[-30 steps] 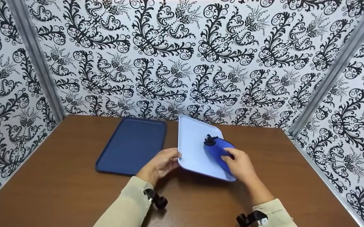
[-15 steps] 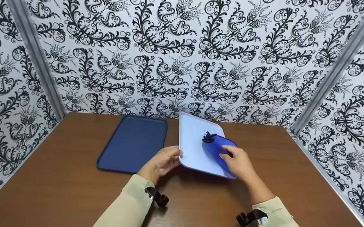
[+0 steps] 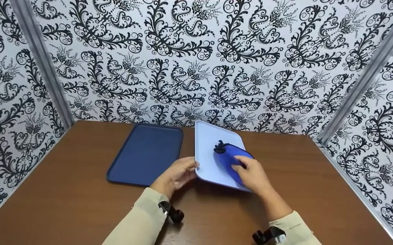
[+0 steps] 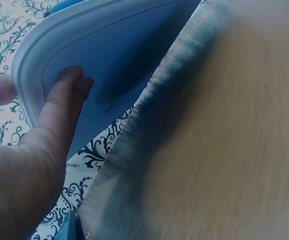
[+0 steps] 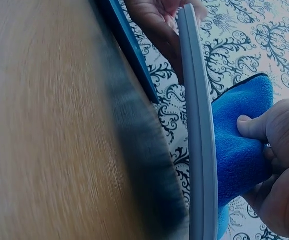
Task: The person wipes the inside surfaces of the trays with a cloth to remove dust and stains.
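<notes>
My left hand holds the near left edge of a light blue tray, thumb on the rim and fingers against the underside. That side is lifted, so the tray tilts above the table. With my right hand I pinch a blue fluffy cloth with dark edging, and it lies against the tray's upper face. A black curled bit sticks out at the cloth's far left end. In the right wrist view the cloth is bunched between thumb and fingers beside the tray's edge.
A dark blue tray lies flat on the brown wooden table, left of the light one. Patterned black-and-white walls stand behind and at both sides. Both wrists carry black straps with small cameras.
My right hand and the cloth have slid a little to the left over the light blue tray. The left hand keeps its hold on the tray, which stays tilted.
</notes>
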`<action>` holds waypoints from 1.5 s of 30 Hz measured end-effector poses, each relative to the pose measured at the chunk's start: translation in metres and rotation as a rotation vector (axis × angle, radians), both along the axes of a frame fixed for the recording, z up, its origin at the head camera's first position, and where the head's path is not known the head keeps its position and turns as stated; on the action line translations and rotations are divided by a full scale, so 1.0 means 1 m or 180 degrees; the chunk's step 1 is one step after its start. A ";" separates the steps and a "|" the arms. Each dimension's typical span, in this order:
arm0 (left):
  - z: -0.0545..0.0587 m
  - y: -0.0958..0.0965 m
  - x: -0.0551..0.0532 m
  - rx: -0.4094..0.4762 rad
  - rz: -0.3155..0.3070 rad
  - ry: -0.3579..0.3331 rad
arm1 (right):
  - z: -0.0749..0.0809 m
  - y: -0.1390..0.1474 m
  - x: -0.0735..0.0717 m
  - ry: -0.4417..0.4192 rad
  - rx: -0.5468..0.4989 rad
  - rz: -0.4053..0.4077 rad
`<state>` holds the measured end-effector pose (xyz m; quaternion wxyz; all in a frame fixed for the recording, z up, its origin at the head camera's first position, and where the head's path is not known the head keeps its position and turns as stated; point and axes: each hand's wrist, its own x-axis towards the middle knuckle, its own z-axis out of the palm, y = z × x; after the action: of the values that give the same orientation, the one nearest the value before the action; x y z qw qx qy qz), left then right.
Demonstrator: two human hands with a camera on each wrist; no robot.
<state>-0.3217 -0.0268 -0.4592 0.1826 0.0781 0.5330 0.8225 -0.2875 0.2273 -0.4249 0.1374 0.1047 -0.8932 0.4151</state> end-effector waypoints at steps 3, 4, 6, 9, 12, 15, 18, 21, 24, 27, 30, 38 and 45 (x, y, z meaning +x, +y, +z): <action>0.000 0.001 0.000 0.0010 -0.0040 0.0009 | 0.001 -0.004 0.000 0.0027 -0.0028 0.0048; 0.000 0.001 0.000 0.0017 -0.0049 0.0018 | 0.001 -0.006 0.000 0.0038 -0.0037 0.0070; 0.000 0.002 0.000 0.0033 -0.0069 0.0035 | 0.001 -0.008 0.000 0.0060 -0.0060 0.0119; -0.001 0.002 0.000 0.0048 -0.0061 0.0029 | 0.001 -0.011 0.000 0.0087 -0.0065 0.0151; -0.001 0.002 -0.001 0.0036 -0.0043 0.0010 | 0.001 -0.015 -0.001 0.0083 -0.0059 0.0168; 0.001 0.002 -0.001 0.0024 -0.0032 -0.0002 | 0.001 -0.018 -0.002 0.0127 -0.0021 0.0191; 0.002 0.002 -0.001 0.0019 -0.0028 0.0009 | 0.001 -0.023 -0.002 0.0202 0.0004 0.0238; 0.002 0.001 -0.001 0.0018 -0.0026 0.0024 | 0.001 -0.028 -0.003 0.0253 0.0021 0.0282; 0.002 0.001 -0.002 0.0022 -0.0033 0.0032 | 0.002 -0.033 -0.003 0.0254 0.0060 0.0295; 0.000 0.001 -0.002 0.0028 -0.0027 0.0035 | 0.002 -0.039 -0.002 0.0232 0.0098 0.0309; -0.001 0.001 -0.002 0.0045 -0.0019 0.0035 | 0.003 -0.045 -0.002 0.0218 0.0135 0.0311; -0.003 0.000 -0.003 0.0065 -0.0042 0.0096 | 0.007 -0.053 -0.001 0.0209 0.0291 0.0321; -0.003 -0.001 -0.001 0.0043 0.0006 0.0047 | 0.007 -0.054 0.003 0.0301 0.0533 0.0412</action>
<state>-0.3230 -0.0278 -0.4627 0.1774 0.0849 0.5288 0.8257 -0.2848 0.1728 -0.4180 0.1431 0.1926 -0.9087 0.3416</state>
